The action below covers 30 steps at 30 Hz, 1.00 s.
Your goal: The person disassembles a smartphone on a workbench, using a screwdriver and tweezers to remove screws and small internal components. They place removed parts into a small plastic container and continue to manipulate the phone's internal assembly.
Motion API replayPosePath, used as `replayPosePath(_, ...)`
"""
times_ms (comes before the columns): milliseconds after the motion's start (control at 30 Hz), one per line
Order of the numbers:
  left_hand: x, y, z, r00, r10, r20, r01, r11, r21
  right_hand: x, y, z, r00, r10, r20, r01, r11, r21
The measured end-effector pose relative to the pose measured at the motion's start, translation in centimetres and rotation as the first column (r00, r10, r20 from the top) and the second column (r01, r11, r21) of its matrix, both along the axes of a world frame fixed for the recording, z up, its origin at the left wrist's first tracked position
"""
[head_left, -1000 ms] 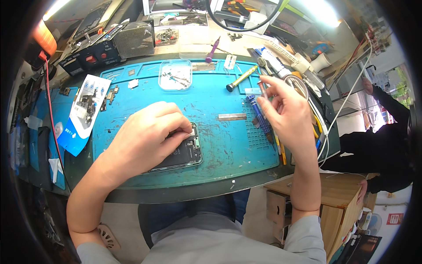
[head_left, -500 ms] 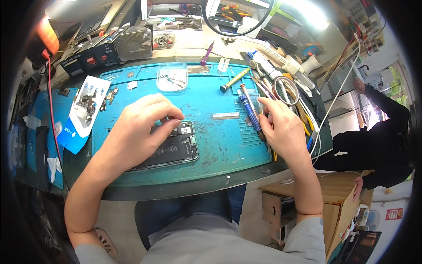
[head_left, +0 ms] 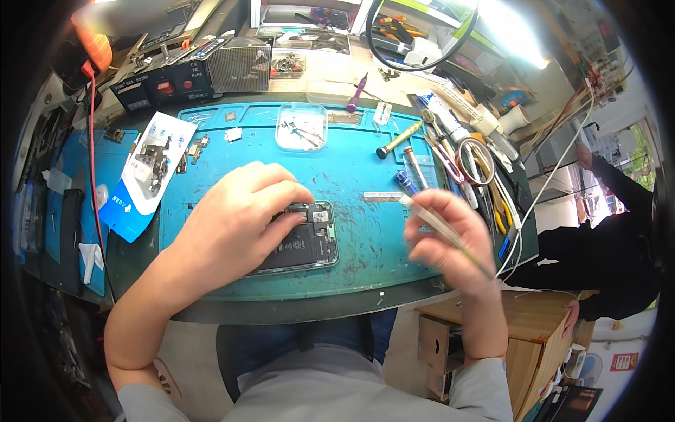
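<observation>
An opened phone [head_left: 325, 239] with its black battery [head_left: 299, 247] exposed lies on the blue-green work mat [head_left: 351, 278]. My left hand [head_left: 242, 218] rests over its left part, thumb and forefinger pinched together at its upper edge. Whatever is between those fingertips is too small to make out. To the right of the phone, my right hand [head_left: 457, 243] is raised and blurred, gripping a slim, pale, stick-shaped tool [head_left: 443, 228]. Its light tip points up and left; its exact kind does not show. Partly behind that hand lies a blue screwdriver [head_left: 404, 181], beside a short flat metallic strip [head_left: 383, 197].
A clear plastic box [head_left: 301, 126] of small parts sits at the mat's back. A white-and-blue card [head_left: 151, 172] with parts lies left. Yellow-green [head_left: 399, 140] and purple screwdrivers [head_left: 358, 95] lie beyond. Pliers [head_left: 503, 211] and cables crowd the right edge. A person in black [head_left: 605, 232] stands at right.
My right hand has gone from beside the blue screwdriver, holding nothing visible, to gripping the slim pale tool. My left hand keeps its pinch at the phone. The whole view has shifted slightly.
</observation>
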State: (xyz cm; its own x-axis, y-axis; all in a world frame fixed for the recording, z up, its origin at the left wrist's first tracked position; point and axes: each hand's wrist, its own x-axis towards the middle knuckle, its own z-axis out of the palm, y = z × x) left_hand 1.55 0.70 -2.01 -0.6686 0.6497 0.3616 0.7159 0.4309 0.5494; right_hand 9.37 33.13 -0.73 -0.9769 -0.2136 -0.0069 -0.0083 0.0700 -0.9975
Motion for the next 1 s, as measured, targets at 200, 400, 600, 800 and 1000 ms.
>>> replayPosePath(200,0.1,-0.2,0.3,0.999,-0.042,0.026,0.042,0.999,-0.009,-0.7,-5.3,-0.8,0.890,0.249,-0.383,-0.065,0.899,0.434)
replayPosePath(400,0.4,-0.1,0.3,0.999,-0.030,0.027,0.031,0.999,-0.015,-1.5,-5.8,-2.0,0.838,0.266,-0.476,-0.021,0.888,0.460)
replayPosePath(600,0.5,0.0,0.4,0.999,-0.029,0.026,0.029,0.999,-0.017,-1.5,-5.8,-2.1,0.853,0.257,-0.455,-0.014,0.881,0.473)
replayPosePath(800,0.5,-0.1,0.3,0.999,-0.034,0.016,0.034,0.999,-0.023,-1.0,-5.6,-2.1,0.927,0.149,-0.343,0.005,0.912,0.409)
replayPosePath(1000,0.6,0.0,0.3,0.999,-0.029,0.020,0.029,0.999,-0.026,-1.2,-5.5,-2.1,0.976,0.085,-0.199,-0.014,0.942,0.335)
